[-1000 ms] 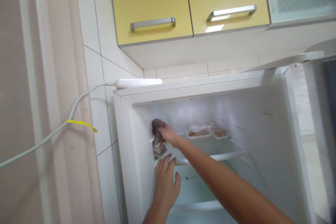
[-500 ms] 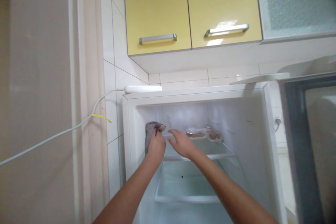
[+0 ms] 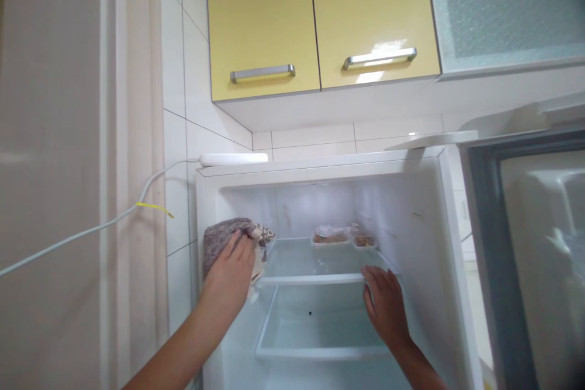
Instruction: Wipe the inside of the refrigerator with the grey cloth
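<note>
Cloth [image 3: 223,241] at the fridge's [image 3: 320,172] left front edge, left hand [image 3: 232,273] gripping it! Right hand [image 3: 386,304], thumb apart, fingers loosely bent, right by the shelf [image 3: 292,263] front.

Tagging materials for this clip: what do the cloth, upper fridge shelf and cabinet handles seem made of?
Cloth: textile, matte, shown by its soft folds; exact fibre unclear.
Upper fridge shelf: perhaps glass or plastic, smooth and translucent-looking.
Cabinet handles: probably metal, silvery with bright glints.

Your forearms reach forward, hands apart.
Your left hand [image 3: 234,263] grips; your right hand [image 3: 384,303] bends loosely near the shelf's [image 3: 315,280] front right corner.
</note>
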`<action>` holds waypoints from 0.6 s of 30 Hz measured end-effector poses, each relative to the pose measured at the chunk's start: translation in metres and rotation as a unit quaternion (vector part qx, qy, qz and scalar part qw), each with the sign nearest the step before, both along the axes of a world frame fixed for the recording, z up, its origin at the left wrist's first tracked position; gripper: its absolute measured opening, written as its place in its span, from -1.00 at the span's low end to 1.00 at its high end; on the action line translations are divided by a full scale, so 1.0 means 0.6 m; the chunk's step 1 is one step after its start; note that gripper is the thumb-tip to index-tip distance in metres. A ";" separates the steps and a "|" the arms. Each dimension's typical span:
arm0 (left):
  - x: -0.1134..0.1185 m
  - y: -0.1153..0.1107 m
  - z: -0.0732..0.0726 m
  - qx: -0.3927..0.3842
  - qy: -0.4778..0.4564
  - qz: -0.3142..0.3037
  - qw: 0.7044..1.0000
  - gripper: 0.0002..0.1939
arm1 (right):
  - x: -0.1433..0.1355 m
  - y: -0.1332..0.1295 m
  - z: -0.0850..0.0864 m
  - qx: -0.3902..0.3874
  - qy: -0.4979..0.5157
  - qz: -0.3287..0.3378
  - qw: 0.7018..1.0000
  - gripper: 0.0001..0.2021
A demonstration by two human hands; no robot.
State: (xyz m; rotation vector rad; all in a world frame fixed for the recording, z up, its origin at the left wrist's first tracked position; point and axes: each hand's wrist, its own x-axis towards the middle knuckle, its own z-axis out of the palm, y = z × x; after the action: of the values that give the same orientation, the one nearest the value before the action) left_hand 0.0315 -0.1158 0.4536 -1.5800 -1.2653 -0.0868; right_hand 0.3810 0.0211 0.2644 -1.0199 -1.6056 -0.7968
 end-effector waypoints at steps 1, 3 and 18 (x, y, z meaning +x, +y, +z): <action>-0.005 0.000 -0.001 0.003 0.008 0.002 1.000 -0.47 | -0.002 0.001 0.001 0.004 0.003 0.002 1.000 -0.67; -0.010 0.010 -0.001 -0.001 0.031 0.013 0.999 -0.46 | -0.004 0.003 0.002 0.010 0.005 0.005 1.000 -0.65; 0.004 0.303 -0.010 -0.081 -0.058 0.021 0.995 -0.48 | -0.003 0.006 0.000 0.012 0.016 0.015 1.000 -0.59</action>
State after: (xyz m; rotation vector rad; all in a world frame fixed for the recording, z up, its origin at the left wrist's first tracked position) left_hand 0.0341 0.0657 0.4475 -1.7061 -1.4254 -0.0493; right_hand 0.3790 0.0248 0.2644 -0.9838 -1.5773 -0.7742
